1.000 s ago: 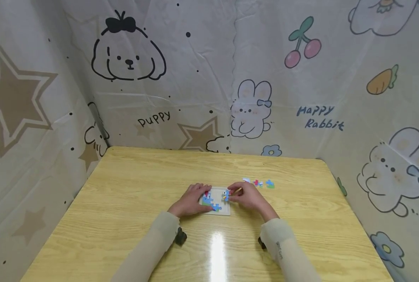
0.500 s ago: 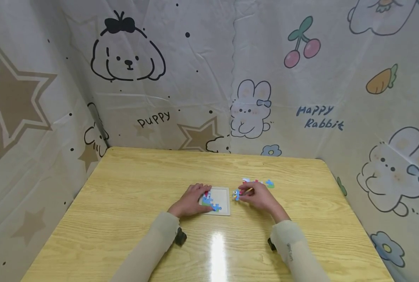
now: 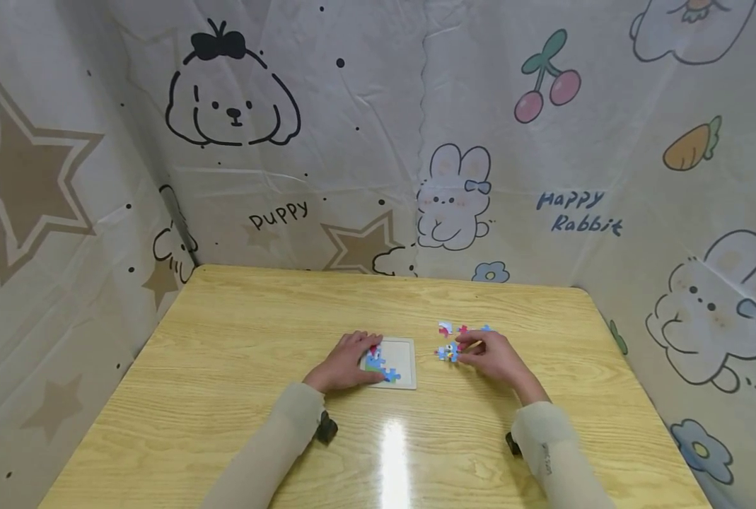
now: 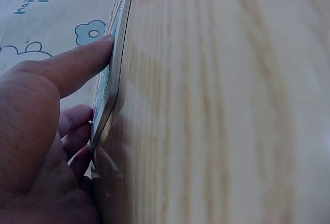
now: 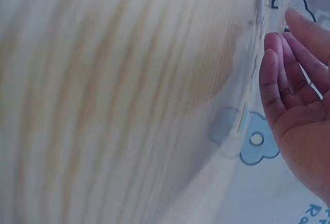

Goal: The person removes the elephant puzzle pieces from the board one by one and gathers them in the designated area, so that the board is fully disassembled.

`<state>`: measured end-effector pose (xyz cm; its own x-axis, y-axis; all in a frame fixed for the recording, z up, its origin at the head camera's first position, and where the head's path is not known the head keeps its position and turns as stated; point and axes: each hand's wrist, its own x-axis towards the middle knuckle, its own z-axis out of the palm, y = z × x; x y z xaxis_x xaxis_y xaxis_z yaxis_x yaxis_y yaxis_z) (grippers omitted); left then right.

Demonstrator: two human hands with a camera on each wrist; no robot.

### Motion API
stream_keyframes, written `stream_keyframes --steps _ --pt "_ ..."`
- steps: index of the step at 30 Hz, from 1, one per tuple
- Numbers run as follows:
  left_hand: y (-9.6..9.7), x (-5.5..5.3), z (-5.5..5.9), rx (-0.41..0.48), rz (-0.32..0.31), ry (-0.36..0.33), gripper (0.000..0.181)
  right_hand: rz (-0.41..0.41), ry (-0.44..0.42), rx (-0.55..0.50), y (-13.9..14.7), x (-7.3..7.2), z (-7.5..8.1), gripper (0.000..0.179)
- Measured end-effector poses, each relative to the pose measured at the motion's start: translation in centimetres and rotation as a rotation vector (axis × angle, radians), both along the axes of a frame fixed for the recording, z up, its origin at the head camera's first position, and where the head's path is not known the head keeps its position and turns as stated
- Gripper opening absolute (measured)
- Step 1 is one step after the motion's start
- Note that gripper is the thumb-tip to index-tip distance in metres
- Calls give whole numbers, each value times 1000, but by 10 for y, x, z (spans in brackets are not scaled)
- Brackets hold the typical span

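Observation:
In the head view, my left hand (image 3: 344, 362) grips the left side of a pale square puzzle tray (image 3: 403, 353), thumb on its near edge and fingers at the far side. Joined blue and green jigsaw pieces (image 3: 389, 375) line the tray's left and near sides, partly under the hand. To the right of the tray, my right hand (image 3: 493, 357) pinches a blue jigsaw piece (image 3: 451, 348) with an eye printed on it. The right wrist view shows this piece (image 5: 283, 10) edge-on between thumb and fingertip. Whether another piece lies just beneath it, I cannot tell.
Loose jigsaw pieces lie on the wooden table (image 3: 257, 318) beyond my right hand: a white and red one (image 3: 445, 328), a red one (image 3: 462, 329) and a blue one (image 3: 486, 328), partly hidden. A printed curtain (image 3: 352, 141) encloses the table's back and sides.
Holding the blue piece, my right hand has moved right, from over the tray's right edge to the table near the loose pieces. My left hand and the tray have stayed put.

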<state>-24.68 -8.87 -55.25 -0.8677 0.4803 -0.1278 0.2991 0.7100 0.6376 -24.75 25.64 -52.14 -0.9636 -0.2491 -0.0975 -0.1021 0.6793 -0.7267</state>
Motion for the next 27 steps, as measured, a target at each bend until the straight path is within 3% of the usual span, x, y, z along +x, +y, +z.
stream_keyframes --steps 10,27 --pt "0 -1 -2 4 8 -1 85 -23 -11 25 22 1 -1 35" --pt "1 1 3 2 22 -13 85 -22 -10 37 33 -5 -7 32"
